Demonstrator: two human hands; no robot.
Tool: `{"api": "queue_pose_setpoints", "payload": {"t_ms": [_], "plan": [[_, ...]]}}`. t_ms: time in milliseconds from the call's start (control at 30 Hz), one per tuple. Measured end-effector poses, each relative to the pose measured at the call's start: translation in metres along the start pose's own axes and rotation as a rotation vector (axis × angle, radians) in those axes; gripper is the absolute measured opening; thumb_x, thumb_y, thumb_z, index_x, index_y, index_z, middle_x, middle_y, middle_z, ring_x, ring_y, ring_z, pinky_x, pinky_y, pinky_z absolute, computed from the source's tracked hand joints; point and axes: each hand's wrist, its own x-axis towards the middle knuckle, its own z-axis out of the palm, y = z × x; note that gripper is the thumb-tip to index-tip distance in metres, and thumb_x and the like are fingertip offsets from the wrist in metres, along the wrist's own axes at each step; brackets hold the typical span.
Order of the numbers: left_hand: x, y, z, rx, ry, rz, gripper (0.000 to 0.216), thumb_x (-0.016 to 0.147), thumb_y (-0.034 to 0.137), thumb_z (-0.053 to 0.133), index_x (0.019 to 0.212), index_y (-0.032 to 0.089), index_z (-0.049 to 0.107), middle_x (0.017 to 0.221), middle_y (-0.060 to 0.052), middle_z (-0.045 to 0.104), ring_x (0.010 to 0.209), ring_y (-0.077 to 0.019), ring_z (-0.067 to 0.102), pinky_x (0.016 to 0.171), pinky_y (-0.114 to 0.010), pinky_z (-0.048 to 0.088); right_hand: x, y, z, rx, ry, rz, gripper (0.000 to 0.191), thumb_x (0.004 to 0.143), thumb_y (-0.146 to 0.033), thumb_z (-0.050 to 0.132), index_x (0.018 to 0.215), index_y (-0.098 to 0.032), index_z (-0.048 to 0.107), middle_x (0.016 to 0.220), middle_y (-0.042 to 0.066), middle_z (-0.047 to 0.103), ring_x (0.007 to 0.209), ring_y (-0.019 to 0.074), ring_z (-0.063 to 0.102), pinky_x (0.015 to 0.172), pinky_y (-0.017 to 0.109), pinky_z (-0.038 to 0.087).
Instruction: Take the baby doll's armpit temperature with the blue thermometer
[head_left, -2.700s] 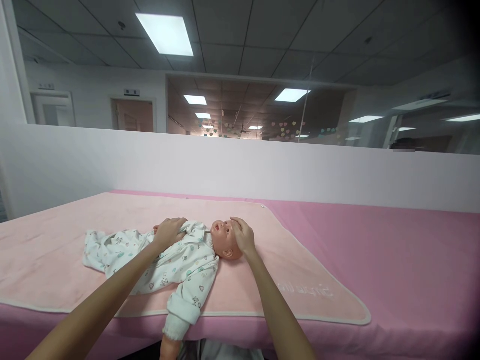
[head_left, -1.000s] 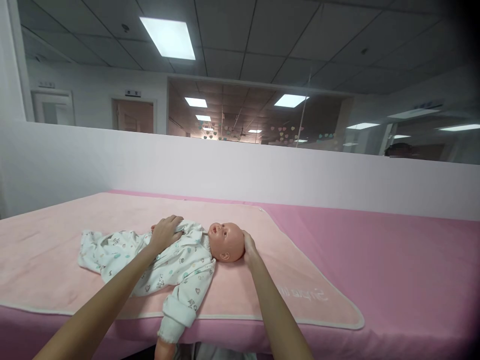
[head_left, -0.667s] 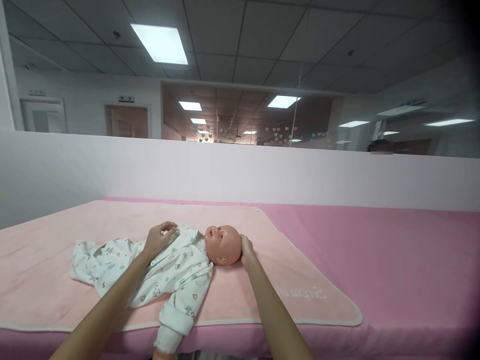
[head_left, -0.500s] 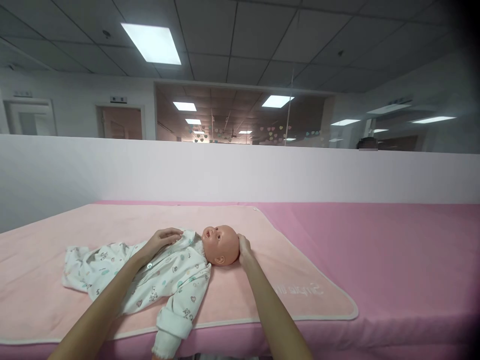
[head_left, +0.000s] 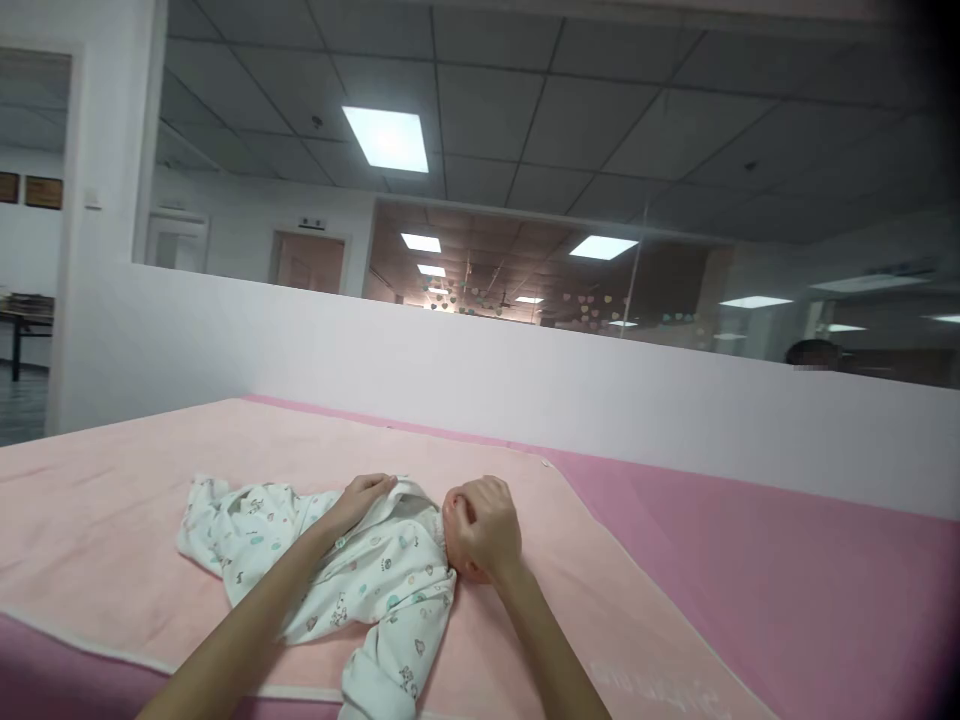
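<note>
A baby doll (head_left: 405,560) in a white patterned romper lies on its back on a peach mat (head_left: 135,450), its head to the right. My left hand (head_left: 365,497) rests on the doll's chest near the collar, fingers loosely stretched over the cloth. My right hand (head_left: 491,525) lies over the doll's head (head_left: 452,545), fingers curled and closed. It covers most of the face and crown. Whether anything is between those fingers is hidden. One sleeve (head_left: 390,660) stretches toward the near edge of the mat.
Pink cloth (head_left: 712,540) covers the surface beneath the mat. A low white wall (head_left: 525,370) with a window above it runs along the back. At left, a doorway shows a dark table (head_left: 30,320). The top of a person's head (head_left: 814,355) shows behind the glass.
My right hand has moved from behind the doll's head to over its face, and its fingers have curled. My left hand stays on the chest. The view has turned left and tilted.
</note>
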Motion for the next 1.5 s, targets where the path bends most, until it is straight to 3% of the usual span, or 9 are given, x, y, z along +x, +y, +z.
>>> {"api": "queue_pose_setpoints", "payload": {"t_ms": [100, 300, 500, 667, 867, 1033, 1200, 1333, 1500], "plan": [[0.001, 0.0, -0.006, -0.183, 0.049, -0.049, 0.048, 0.069, 0.056, 0.054, 0.082, 0.011, 0.065, 0.078, -0.007, 0.067, 0.072, -0.0193, 0.058, 0.066, -0.028, 0.044, 0.019, -0.027, 0.022, -0.13, -0.247, -0.319, 0.016, 0.076, -0.015, 0.048, 0.073, -0.02, 0.062, 0.09, 0.005, 0.062, 0.092, 0.0183, 0.048, 0.09, 0.032, 0.031], [-0.002, 0.006, -0.006, -0.263, 0.122, -0.117, 0.049, 0.064, 0.055, 0.06, 0.085, 0.011, 0.067, 0.079, -0.006, 0.068, 0.072, -0.0188, 0.059, 0.069, -0.028, 0.045, 0.054, -0.039, 0.055, -0.383, -0.535, -0.404, 0.017, 0.079, -0.014, 0.047, 0.082, -0.017, 0.063, 0.101, 0.011, 0.058, 0.099, 0.0225, 0.046, 0.089, 0.038, 0.028], [-0.004, 0.008, -0.007, -0.276, 0.105, -0.135, 0.05, 0.063, 0.055, 0.061, 0.087, 0.011, 0.067, 0.08, -0.007, 0.069, 0.074, -0.0199, 0.06, 0.069, -0.028, 0.045, 0.051, -0.038, 0.053, -0.51, -0.536, -0.375, 0.02, 0.078, -0.007, 0.045, 0.076, -0.014, 0.065, 0.079, 0.012, 0.064, 0.081, 0.0233, 0.053, 0.092, 0.041, 0.023], [-0.003, 0.005, -0.009, -0.301, 0.072, -0.133, 0.05, 0.063, 0.055, 0.062, 0.089, 0.011, 0.068, 0.085, -0.008, 0.07, 0.078, -0.0209, 0.061, 0.069, -0.028, 0.045, 0.047, -0.044, 0.042, -0.473, -0.536, -0.326, 0.017, 0.076, -0.007, 0.048, 0.075, -0.015, 0.064, 0.08, 0.011, 0.065, 0.081, 0.0238, 0.055, 0.092, 0.04, 0.024], [-0.001, 0.001, -0.01, -0.315, 0.103, -0.137, 0.05, 0.063, 0.056, 0.061, 0.085, 0.012, 0.068, 0.081, -0.007, 0.07, 0.074, -0.0212, 0.061, 0.066, -0.028, 0.046, 0.065, -0.049, 0.008, -0.433, -0.49, -0.208, 0.02, 0.082, -0.016, 0.044, 0.079, -0.015, 0.064, 0.077, 0.011, 0.066, 0.074, 0.0217, 0.058, 0.075, 0.033, 0.035], [-0.003, 0.002, -0.009, -0.406, 0.152, -0.175, 0.048, 0.06, 0.051, 0.067, 0.086, 0.011, 0.07, 0.082, -0.009, 0.071, 0.076, -0.0226, 0.063, 0.07, -0.03, 0.047, 0.093, -0.052, -0.039, -0.111, -0.362, 0.061, 0.021, 0.08, -0.023, 0.046, 0.078, -0.02, 0.066, 0.076, 0.004, 0.068, 0.069, 0.0172, 0.059, 0.065, 0.027, 0.037], [-0.003, 0.0, -0.009, -0.38, 0.159, -0.194, 0.045, 0.06, 0.05, 0.067, 0.083, 0.011, 0.071, 0.081, -0.008, 0.071, 0.075, -0.0222, 0.063, 0.07, -0.029, 0.046, 0.102, -0.058, -0.075, 0.362, -0.31, 0.198, 0.02, 0.075, -0.03, 0.053, 0.074, -0.017, 0.068, 0.07, 0.002, 0.067, 0.07, 0.0157, 0.059, 0.067, 0.026, 0.042], [-0.001, -0.004, -0.009, -0.372, 0.12, -0.191, 0.046, 0.06, 0.05, 0.067, 0.085, 0.011, 0.07, 0.085, -0.009, 0.071, 0.08, -0.0241, 0.063, 0.071, -0.03, 0.047, 0.086, -0.064, -0.082, 0.614, -0.284, 0.283, 0.025, 0.072, -0.036, 0.057, 0.073, -0.014, 0.069, 0.068, 0.003, 0.066, 0.073, 0.0158, 0.06, 0.07, 0.027, 0.044], [-0.003, 0.001, -0.007, -0.356, 0.113, -0.191, 0.047, 0.061, 0.05, 0.066, 0.086, 0.01, 0.07, 0.084, -0.01, 0.071, 0.079, -0.0244, 0.063, 0.07, -0.03, 0.047, 0.062, -0.062, -0.071, 0.731, -0.278, 0.358, 0.029, 0.068, -0.04, 0.061, 0.076, -0.014, 0.07, 0.075, 0.006, 0.068, 0.08, 0.0186, 0.061, 0.073, 0.029, 0.047]]}}
